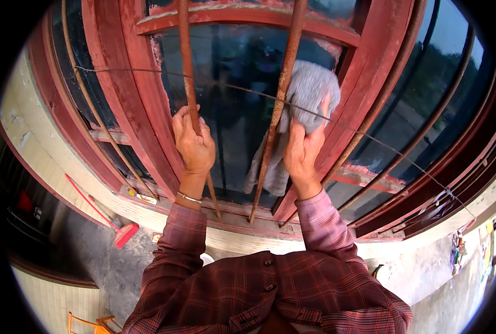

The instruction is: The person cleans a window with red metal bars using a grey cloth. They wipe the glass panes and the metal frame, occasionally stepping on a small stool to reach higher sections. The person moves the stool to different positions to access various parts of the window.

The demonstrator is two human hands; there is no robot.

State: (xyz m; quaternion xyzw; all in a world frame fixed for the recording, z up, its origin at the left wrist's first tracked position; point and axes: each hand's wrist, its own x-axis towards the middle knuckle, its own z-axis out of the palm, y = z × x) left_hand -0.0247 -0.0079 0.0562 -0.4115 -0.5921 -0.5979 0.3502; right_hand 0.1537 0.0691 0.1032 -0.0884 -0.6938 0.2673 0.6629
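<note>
My left hand (193, 142) is wrapped around a rusty vertical bar (185, 61) in front of the window. To the right, my right hand (305, 150) reaches between the bars and grips a grey cloth (310, 83). The cloth is bunched over the fingers against the right side of the dark window pane (231, 100), and its loose end hangs down behind another rusty bar (284, 83). Part of my right fingers is hidden by the cloth. A red wooden frame (111, 72) with peeling paint surrounds the glass.
A thin wire (242, 89) runs across the bars, close to my right hand. More rusty bars (390, 94) stand at the right. Below lies a pale sill ledge (248, 240). On the floor at left are a red broom (126, 235) and an orange wooden chair (95, 325).
</note>
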